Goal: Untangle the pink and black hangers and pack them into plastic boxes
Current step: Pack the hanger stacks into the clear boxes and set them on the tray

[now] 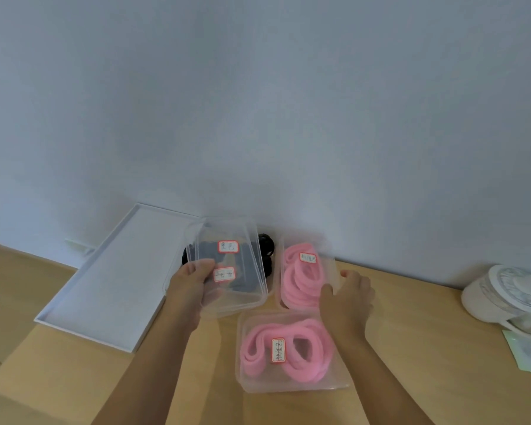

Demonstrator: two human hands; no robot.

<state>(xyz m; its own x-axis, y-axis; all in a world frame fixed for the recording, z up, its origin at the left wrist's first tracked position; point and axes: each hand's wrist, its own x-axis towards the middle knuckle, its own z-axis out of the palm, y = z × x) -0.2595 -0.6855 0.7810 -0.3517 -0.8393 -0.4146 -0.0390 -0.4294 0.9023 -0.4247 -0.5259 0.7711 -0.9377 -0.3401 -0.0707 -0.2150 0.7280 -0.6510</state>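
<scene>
i read left hand (193, 280) clamped on the near-left rim of the black hanger box (242, 289), long axis near-to-far, right hand (347, 297) gripping the near-right corner of the far pink box (304, 276) just right of it.

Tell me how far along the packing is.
Done: pink hangers sit in the near pink box and the far pink box. In hand: the left hand grips the black box, tilted, with dark hangers inside; the right hand holds the far pink box's corner. Left: black pieces lie by the wall behind the black box, apparently unpacked.
</scene>
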